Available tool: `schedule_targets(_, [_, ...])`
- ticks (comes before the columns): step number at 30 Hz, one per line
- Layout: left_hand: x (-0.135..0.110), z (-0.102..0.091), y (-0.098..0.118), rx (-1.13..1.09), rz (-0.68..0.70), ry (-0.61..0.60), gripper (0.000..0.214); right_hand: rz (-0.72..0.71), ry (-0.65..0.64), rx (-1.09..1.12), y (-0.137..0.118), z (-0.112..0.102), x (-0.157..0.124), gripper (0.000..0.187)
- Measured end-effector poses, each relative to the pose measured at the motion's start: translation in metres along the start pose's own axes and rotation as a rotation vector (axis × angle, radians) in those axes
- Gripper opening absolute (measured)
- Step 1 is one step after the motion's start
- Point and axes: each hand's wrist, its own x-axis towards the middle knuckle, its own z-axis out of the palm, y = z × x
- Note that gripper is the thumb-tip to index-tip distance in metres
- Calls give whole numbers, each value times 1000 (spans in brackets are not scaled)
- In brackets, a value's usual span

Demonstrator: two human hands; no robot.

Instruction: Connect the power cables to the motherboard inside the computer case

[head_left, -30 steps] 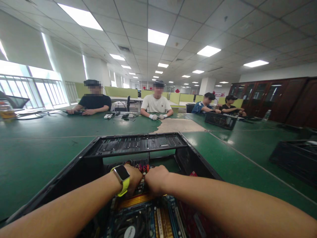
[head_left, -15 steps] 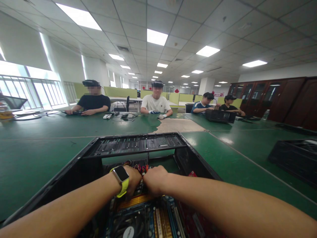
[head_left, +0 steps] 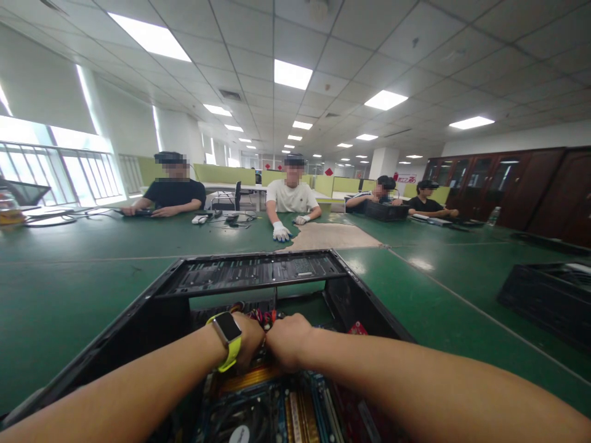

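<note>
An open black computer case [head_left: 258, 271] lies in front of me, and both my hands reach down into it. My left hand [head_left: 249, 335], with a yellow-strapped watch [head_left: 226, 327] on the wrist, is curled closed. Right beside it my right hand [head_left: 289, 338] is closed too, knuckles up. Coloured wires [head_left: 265, 317] show just behind and between the hands. The fingertips are hidden, so what they grip cannot be made out. Nearer me lie a cooling fan [head_left: 242, 412], gold memory sticks [head_left: 298, 412] and a gold heatsink [head_left: 252, 376] on the board.
The green table [head_left: 115, 258] has a torn bare patch [head_left: 337, 235]. Across it sits a person with white gloves [head_left: 281, 232], with several others alongside. Cables and small parts [head_left: 231, 217] lie at the far side. Another black case [head_left: 549, 298] stands at the right, near a bottle [head_left: 494, 215].
My hands have barely moved. Across the table, the gloved person's hand has reached forward onto the tabletop. Farther right, another person's black case has been lowered and shifted left.
</note>
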Motion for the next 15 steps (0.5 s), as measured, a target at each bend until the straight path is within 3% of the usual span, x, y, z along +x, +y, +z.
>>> schedule_targets(11, [-18, 2, 2, -31, 54, 71, 36, 86, -39, 50, -10, -4, -8, 44])
schedule_targets(15, [-31, 13, -1, -7, 31, 76, 35, 81, -53, 67, -30, -8, -5, 45])
